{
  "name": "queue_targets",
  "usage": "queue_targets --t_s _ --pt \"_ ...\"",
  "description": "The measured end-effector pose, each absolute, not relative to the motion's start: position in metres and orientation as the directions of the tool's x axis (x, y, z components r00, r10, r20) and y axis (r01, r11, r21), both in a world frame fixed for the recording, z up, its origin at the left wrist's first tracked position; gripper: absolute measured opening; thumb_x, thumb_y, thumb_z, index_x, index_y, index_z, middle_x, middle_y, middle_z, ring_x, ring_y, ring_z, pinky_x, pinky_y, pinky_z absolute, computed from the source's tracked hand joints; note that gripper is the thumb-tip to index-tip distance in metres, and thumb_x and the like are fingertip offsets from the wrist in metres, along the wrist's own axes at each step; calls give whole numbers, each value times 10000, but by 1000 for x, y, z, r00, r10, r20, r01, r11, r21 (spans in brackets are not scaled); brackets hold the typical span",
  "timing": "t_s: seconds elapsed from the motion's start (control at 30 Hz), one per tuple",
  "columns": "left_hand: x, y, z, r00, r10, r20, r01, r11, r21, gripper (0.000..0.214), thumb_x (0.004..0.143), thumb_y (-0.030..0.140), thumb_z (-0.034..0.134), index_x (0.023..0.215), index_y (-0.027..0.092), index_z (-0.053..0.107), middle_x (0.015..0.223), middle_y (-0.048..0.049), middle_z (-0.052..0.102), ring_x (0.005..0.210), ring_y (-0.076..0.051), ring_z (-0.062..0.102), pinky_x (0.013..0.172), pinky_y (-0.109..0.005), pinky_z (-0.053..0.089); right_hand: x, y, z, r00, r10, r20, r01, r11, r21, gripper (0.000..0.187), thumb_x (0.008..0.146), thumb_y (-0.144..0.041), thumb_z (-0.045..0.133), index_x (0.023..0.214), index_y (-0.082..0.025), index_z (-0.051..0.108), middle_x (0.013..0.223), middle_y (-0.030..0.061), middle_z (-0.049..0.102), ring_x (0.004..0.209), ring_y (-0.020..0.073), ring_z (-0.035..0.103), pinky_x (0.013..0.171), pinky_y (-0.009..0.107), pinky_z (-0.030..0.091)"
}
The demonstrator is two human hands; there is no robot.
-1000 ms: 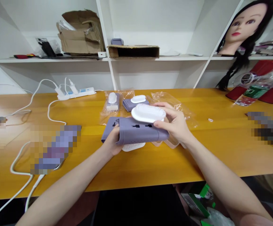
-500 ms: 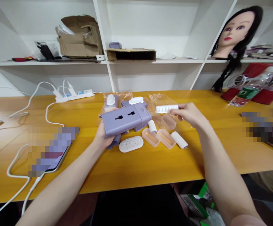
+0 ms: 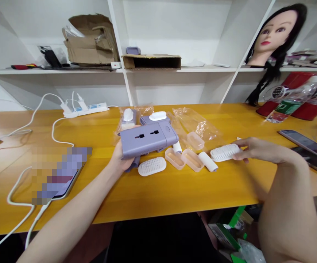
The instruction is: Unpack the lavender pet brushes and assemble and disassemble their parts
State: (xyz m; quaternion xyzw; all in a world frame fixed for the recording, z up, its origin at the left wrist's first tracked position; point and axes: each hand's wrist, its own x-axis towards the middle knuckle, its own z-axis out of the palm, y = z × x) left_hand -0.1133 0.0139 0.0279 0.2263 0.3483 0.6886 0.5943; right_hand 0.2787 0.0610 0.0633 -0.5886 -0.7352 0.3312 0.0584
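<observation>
My left hand [image 3: 122,157] is closed around a purple plastic case [image 3: 144,140] with two dark slots, holding it tilted above the table. Out to the right, my right hand [image 3: 252,149] pinches the end of a white oval bristle brush [image 3: 224,152], bristles facing up. A similar white brush head [image 3: 152,166] lies bristles up below the case. Two translucent pink trays [image 3: 192,160] sit mid-table beside a white roller [image 3: 208,162]; a third pink tray [image 3: 195,141] lies behind them. A second white roller [image 3: 177,147] is partly hidden by the case.
Behind the case are purple pieces with white tops [image 3: 158,116] and clear plastic bags [image 3: 193,120]. A phone with a cable [image 3: 70,179] lies left, near a power strip [image 3: 89,109]. At right stand a water bottle [image 3: 286,106] and phones [image 3: 300,140]. Shelves [image 3: 180,69] rise behind.
My right hand has carried the white brush from the plastic bag rightward and toward me, turning its bristles up. My left hand and the purple case have barely shifted.
</observation>
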Motion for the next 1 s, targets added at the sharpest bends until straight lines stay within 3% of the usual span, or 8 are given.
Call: queue_targets --t_s 0.2,0.37,0.5,0.6,0.67,0.73,0.8,1.0 --pt "-111 14 25 -146 988 -43 -621 -58 781 341 753 150 483 1044 216 646 832 -13 739 776 -186 691 750 -300 546 270 62 49 -326 839 -435 827 30 -561 413 708 -367 638 1060 -155 680 819 99 658 544 148 526 549 295 447" --pt "-113 14 20 -65 997 41 -578 -71 813 377 701 209 584 1075 224 634 984 -32 737 948 -227 680 859 -346 525 269 67 53 -198 858 -475 927 7 -375 527 723 -315 618 1216 -130 605 907 145 680 500 167 575 593 344 467" --pt "-115 14 18 3 998 69 -559 -55 827 297 681 289 657 971 226 662 1026 -40 730 963 -235 673 789 -329 536 252 62 69 -68 974 -215 976 20 -217 586 716 -365 659 1240 -112 590 928 204 680 565 246 625 638 419 482" --pt "-115 12 19 55 993 102 -521 -59 852 254 673 345 689 890 215 676 1099 -50 713 953 -242 670 777 -334 531 209 47 81 -325 933 154 867 359 -345 830 674 -534 699 1393 -207 443 1104 157 649 873 312 643 772 457 498" --pt "-113 11 21 73 989 129 -496 -76 865 259 668 359 703 876 206 679 1134 -65 701 965 -257 664 798 -350 523 172 34 84 -604 773 196 633 614 -471 1036 633 -490 753 1499 -299 219 1387 127 482 1081 312 590 867 456 495" --pt "-112 8 23 78 986 146 -473 -92 876 283 657 365 715 883 198 680 1142 -80 697 979 -271 657 813 -361 516 138 24 82 -710 672 211 537 710 -456 1139 570 -434 805 1508 -319 168 1479 106 369 1242 344 480 972 477 440" --pt "-112 7 24 82 984 158 -459 -103 883 309 645 373 719 896 197 682 1143 -88 697 997 -282 651 828 -369 510 114 19 76 -703 668 246 539 725 -430 1090 561 -368 804 1485 -316 229 1499 100 330 1298 368 412 999 488 411" --pt "-124 7 24 111 980 167 -562 -77 824 407 669 403 659 1019 197 662 1162 -93 682 1086 -305 618 868 -399 514 97 27 64 -590 730 344 552 676 -488 746 578 -283 774 1260 -271 470 1199 63 564 1059 278 558 866 410 471"
